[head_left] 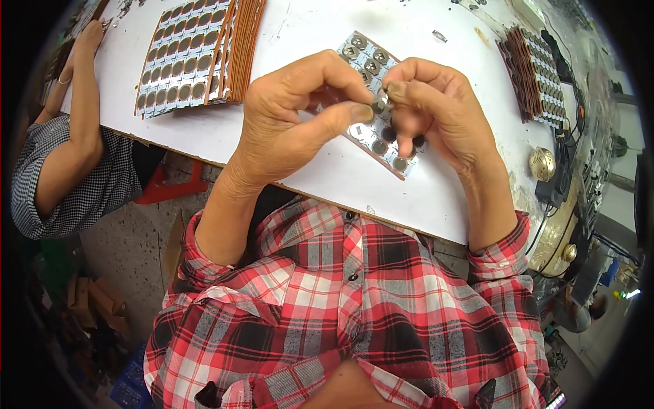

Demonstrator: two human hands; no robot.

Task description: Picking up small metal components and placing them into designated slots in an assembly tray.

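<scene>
My left hand (289, 112) and my right hand (449, 112) meet above a narrow board panel (371, 140) lying slantwise on the white table. The panel carries rows of round dark discs and shiny metal clips. A small shiny metal piece (383, 101) shows between my fingertips. Thumb and forefinger of the right hand pinch it. The left thumb and forefinger are also closed at its edge; what lies between them is mostly hidden. My hands cover the panel's middle.
On the left stands a thick stack of similar panels (180, 58); another stack (538, 75) is at the far right. A round metal object (542, 164) and cables lie by the right edge. A loose metal piece (439, 36) rests farther back. Another person's arm (83, 95) reaches over the table's left.
</scene>
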